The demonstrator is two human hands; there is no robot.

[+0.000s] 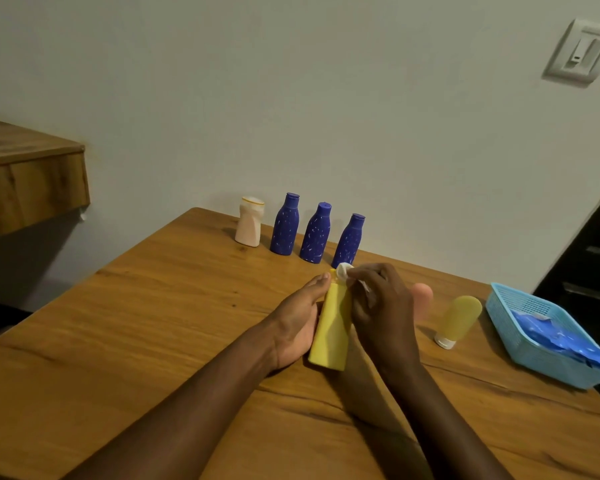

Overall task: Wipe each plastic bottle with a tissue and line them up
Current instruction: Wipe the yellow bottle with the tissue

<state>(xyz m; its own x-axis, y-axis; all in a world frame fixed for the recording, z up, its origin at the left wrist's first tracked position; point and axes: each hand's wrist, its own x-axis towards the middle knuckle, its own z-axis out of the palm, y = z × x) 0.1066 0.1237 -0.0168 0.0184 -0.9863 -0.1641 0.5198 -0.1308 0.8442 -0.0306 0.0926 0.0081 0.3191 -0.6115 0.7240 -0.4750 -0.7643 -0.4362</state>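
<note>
A yellow plastic bottle (pixel 329 327) is held above the wooden table (pixel 153 323), gripped from the left by my left hand (pixel 297 323). My right hand (pixel 383 306) pinches a white tissue (pixel 344 271) against the bottle's top end. Along the wall stands a row: a pale peach bottle (pixel 249 221) and three dark blue speckled bottles (pixel 285 225), (pixel 315 233), (pixel 349 241). A pink bottle (pixel 423 296) is partly hidden behind my right hand. A yellow tube (pixel 459 320) with a white cap stands cap-down to the right.
A light blue plastic basket (pixel 510 306) holding a blue packet sits near the table's right edge. A wooden shelf (pixel 32 178) juts from the wall at the left. A light switch (pixel 579 51) is on the wall at upper right.
</note>
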